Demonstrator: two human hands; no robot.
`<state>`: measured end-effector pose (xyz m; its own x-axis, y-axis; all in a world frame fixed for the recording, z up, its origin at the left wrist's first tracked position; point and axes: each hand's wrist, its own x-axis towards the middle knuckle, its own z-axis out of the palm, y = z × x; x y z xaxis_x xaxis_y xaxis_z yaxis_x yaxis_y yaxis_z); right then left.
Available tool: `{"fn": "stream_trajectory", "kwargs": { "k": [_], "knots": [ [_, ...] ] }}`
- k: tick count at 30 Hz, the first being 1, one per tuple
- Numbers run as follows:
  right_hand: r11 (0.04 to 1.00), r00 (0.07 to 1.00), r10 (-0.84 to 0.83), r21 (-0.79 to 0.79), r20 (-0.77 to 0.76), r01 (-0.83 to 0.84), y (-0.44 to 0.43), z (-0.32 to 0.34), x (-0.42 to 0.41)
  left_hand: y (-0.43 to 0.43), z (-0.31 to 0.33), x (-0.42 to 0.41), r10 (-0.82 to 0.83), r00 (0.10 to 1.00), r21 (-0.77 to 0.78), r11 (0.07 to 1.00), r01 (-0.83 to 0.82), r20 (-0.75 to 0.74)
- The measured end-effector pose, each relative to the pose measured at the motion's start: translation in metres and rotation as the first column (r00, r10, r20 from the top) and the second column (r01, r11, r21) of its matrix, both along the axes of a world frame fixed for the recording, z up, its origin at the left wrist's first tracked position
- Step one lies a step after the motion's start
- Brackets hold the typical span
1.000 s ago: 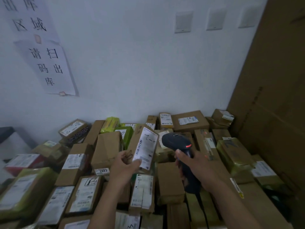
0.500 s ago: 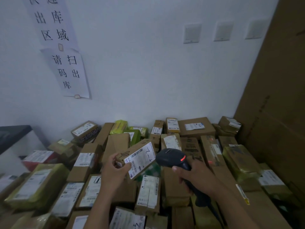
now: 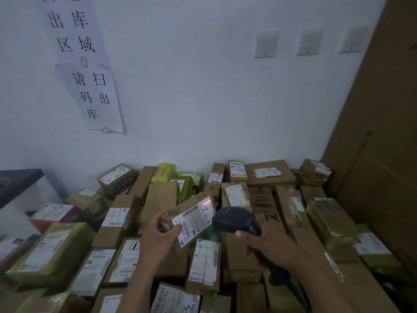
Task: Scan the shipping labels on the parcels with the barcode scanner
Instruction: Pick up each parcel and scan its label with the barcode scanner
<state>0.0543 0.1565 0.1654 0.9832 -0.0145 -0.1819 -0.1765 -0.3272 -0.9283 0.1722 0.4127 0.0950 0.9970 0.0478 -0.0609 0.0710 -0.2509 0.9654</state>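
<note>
left hand (image 3: 158, 238) gripping labelled parcel (image 3: 187, 219), right hand (image 3: 268, 245) apparently gripping scanner (image 3: 237, 221)

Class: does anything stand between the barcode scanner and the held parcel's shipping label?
Nothing visible does. The barcode scanner in the right hand faces the shipping label directly; its red line lands near the label's far corner. The left hand, gripping the parcel, has its thumb over the label's near edge.

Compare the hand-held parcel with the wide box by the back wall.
The held parcel is narrow and tilted in the left hand; the wide box lies flat. Red scanner light falls on the held parcel, not the wide box. Both are brown with white labels.
</note>
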Motion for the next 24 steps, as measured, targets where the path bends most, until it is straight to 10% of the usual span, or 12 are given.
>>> {"fn": "stream_trajectory", "kwargs": {
  "k": [13, 24],
  "knots": [
    [0.856, 0.916, -0.387, 0.326, -0.107, 0.400, 0.011, -0.020, 0.038, -0.061, 0.012, -0.013, -0.147, 0.989, -0.358, 0.923, 0.137, 0.002],
    [0.643, 0.925, -0.360, 0.685, -0.125, 0.343, 0.011, -0.056, 0.055, -0.088, 0.005, -0.003, -0.342, 0.940, -0.332, 0.887, 0.320, -0.009]
  ]
}}
